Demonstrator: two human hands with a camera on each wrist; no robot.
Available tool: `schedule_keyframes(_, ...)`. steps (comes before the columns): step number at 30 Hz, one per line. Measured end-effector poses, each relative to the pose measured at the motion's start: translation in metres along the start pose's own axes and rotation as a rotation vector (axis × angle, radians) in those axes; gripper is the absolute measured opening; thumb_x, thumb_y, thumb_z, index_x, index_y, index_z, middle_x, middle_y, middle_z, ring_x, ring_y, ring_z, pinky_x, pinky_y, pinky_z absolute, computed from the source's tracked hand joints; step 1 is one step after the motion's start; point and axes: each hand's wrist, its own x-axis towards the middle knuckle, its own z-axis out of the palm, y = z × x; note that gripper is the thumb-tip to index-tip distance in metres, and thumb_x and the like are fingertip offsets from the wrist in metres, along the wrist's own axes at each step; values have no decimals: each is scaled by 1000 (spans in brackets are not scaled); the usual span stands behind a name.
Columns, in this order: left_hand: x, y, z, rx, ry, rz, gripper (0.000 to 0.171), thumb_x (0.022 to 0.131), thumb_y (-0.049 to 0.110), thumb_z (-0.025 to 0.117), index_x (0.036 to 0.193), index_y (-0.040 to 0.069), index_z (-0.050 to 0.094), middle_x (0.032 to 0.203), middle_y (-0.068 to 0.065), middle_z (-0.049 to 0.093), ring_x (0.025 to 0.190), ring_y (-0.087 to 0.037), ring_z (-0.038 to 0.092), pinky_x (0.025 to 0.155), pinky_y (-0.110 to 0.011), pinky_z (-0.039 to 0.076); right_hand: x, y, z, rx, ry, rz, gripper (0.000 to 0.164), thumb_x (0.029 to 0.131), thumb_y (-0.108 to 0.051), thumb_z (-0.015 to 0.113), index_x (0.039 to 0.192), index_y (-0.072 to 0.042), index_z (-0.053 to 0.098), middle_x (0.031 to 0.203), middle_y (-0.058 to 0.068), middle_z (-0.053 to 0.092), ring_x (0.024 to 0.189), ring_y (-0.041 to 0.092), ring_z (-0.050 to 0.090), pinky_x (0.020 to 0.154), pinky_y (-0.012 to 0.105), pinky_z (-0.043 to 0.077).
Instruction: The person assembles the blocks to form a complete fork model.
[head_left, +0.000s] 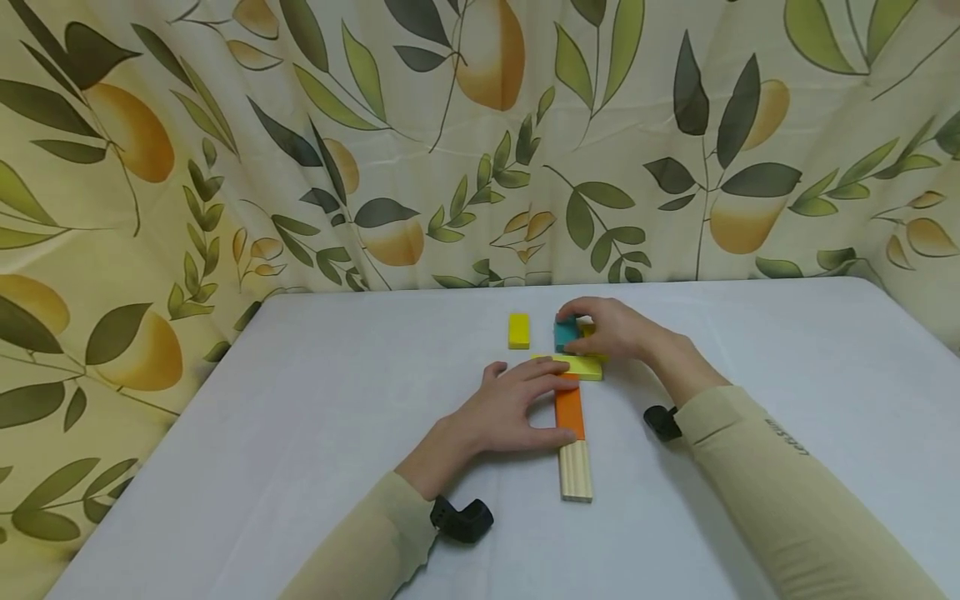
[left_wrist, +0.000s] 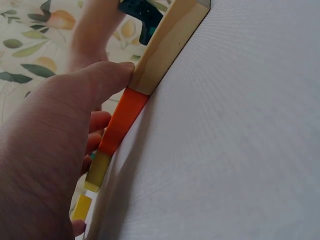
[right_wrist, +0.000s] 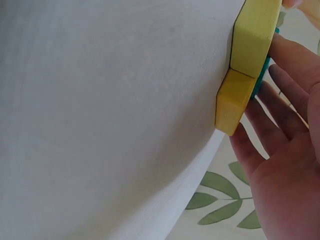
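Note:
My right hand (head_left: pixel 611 327) pinches a teal block (head_left: pixel 566 333) between thumb and fingers, next to a yellow block (right_wrist: pixel 233 100) that the hand partly covers in the head view. In the right wrist view that yellow block meets a light yellow block (right_wrist: pixel 255 40), with the teal one showing behind. Across the near side lies the light yellow block (head_left: pixel 588 368). An orange block (head_left: pixel 568 414) and then a plain wooden block (head_left: pixel 576 473) run from it toward me. My left hand (head_left: pixel 510 412) touches this row, its thumb at the orange-wood joint, fingers extended over the light yellow block.
A separate yellow block (head_left: pixel 519 332) lies left of the teal one on the white tablecloth (head_left: pixel 337 433). Behind the table's far edge hangs a curtain (head_left: pixel 480 192) with fruit and leaf prints. Black wrist cameras (head_left: pixel 462 521) are strapped to both wrists.

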Motion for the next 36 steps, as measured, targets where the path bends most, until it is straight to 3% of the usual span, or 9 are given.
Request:
schedule_keyframes(12,1,0,0,2,1,4,65,90,62,63,146,32,54,156,10,40,146,-6,26,110,-62,21,0,2,0,-20,7,-2,37,94,-19,72,128,-6,64,135,19,59,126,39,49,109,59,34)
schedule_keyframes(21,1,0,0,-9,-6,-3,64,90,62,63,146,31,55,156,10,40,147,-8,26,110,-62,20,-1,4,-3,-8,9,26,37,96,-21,69,129,-5,63,138,25,56,131,43,47,109,60,32)
schedule_keyframes(36,1,0,0,-1,-14,-14,65,90,62,63,146,32,54,157,11,39,146,-6,26,111,-61,20,-1,3,-3,7,-25,46,43,97,-23,70,133,-1,60,128,23,60,116,38,53,107,57,37)
